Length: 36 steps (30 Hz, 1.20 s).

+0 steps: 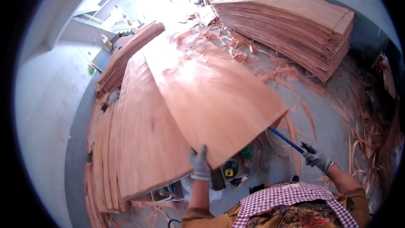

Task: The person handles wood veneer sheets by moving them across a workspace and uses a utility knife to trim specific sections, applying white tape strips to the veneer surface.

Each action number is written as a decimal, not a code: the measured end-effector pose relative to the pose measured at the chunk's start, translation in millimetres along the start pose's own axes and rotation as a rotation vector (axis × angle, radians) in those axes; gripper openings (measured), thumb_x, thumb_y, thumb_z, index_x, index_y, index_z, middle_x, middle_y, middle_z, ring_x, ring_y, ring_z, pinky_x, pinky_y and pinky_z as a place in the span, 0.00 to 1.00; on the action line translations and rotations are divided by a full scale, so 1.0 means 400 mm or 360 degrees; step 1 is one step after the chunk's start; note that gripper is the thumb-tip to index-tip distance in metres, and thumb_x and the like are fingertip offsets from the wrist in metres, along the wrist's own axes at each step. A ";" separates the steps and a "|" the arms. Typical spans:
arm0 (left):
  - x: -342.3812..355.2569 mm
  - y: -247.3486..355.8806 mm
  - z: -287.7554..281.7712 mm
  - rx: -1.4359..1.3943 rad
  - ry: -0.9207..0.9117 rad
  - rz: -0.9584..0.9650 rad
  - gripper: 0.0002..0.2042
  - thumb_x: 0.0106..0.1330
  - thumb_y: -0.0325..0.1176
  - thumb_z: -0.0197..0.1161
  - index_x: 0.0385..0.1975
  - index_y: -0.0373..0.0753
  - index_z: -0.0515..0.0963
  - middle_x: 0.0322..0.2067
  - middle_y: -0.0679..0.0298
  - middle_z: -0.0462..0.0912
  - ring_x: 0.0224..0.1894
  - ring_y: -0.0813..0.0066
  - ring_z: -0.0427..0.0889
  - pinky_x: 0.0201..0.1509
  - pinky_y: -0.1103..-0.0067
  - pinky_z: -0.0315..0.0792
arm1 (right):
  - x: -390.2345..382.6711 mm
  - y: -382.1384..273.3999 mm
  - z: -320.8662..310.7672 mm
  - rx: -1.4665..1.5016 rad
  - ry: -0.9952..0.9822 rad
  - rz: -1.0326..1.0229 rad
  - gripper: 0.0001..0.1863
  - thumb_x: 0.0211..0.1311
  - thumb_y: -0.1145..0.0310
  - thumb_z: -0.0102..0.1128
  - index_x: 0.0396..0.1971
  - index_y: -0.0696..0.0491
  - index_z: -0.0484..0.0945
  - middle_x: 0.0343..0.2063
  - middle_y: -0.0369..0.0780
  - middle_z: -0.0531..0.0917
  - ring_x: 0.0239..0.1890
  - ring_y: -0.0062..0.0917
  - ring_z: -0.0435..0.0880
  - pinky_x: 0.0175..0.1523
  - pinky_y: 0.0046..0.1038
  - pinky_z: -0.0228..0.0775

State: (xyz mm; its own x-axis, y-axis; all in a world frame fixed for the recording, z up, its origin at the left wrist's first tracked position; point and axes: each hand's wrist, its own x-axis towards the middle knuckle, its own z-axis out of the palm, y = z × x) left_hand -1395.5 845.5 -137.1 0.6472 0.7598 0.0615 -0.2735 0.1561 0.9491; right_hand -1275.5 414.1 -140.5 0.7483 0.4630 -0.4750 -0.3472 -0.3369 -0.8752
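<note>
My left hand [200, 165], in a grey glove, grips the near left corner of a broad, thin wood veneer sheet [211, 105], its thumb on top and the other fingers hidden below. This sheet lies at an angle over a stack of veneer sheets [145, 135]. My right hand [318, 160], also gloved, is closed around a long blue rod [287, 138] whose far end passes under the sheet's near right corner. A dark object [309, 147] shows at the same hand; its kind is unclear.
A tall veneer stack [287, 29] stands at the far right, another pile [130, 55] at the far left. Torn veneer strips [309, 118] litter the grey floor. Below the sheet's near edge sit a yellow-and-black round item [229, 172] and a green object [247, 152].
</note>
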 end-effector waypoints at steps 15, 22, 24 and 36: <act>-0.342 -0.432 0.611 -0.0186 -0.0484 -0.1007 0.16 0.60 0.29 0.63 0.47 0.33 0.71 0.43 0.58 0.79 0.43 0.68 0.79 0.44 0.75 0.76 | 0.100 -0.146 -0.425 0.0546 -0.0259 -0.0126 0.22 0.57 0.65 0.62 0.50 0.57 0.71 0.20 0.34 0.76 0.17 0.12 0.71 0.23 0.14 0.62; -0.288 -0.538 1.023 0.0065 -0.0676 -0.1105 0.17 0.62 0.30 0.61 0.48 0.30 0.69 0.45 0.57 0.77 0.45 0.65 0.78 0.46 0.72 0.76 | 0.127 -0.150 -0.773 0.1018 -0.0211 -0.0088 0.22 0.58 0.69 0.60 0.52 0.59 0.69 0.20 0.35 0.76 0.14 0.13 0.68 0.19 0.14 0.56; -0.252 -0.582 1.130 0.0111 -0.0620 -0.1148 0.13 0.60 0.30 0.62 0.41 0.31 0.70 0.40 0.55 0.79 0.41 0.65 0.80 0.41 0.69 0.78 | 0.158 -0.165 -0.871 0.1115 -0.0185 -0.0126 0.22 0.59 0.69 0.60 0.52 0.59 0.69 0.20 0.35 0.76 0.14 0.13 0.68 0.18 0.14 0.55; 0.046 -0.795 1.880 0.0243 -0.0988 -0.0873 0.12 0.60 0.33 0.63 0.36 0.31 0.73 0.33 0.60 0.80 0.31 0.76 0.80 0.33 0.81 0.75 | 0.397 -0.362 -1.484 0.0816 0.0479 -0.0386 0.18 0.57 0.68 0.60 0.46 0.57 0.71 0.19 0.36 0.78 0.13 0.13 0.69 0.16 0.14 0.55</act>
State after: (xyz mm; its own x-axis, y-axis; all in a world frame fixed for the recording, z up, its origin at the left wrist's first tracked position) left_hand -761.5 335.1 -205.6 0.9463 0.1091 -0.3044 0.2644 0.2809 0.9226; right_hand -771.0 49.6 -35.1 0.9395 0.2014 -0.2771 -0.3188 0.2180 -0.9224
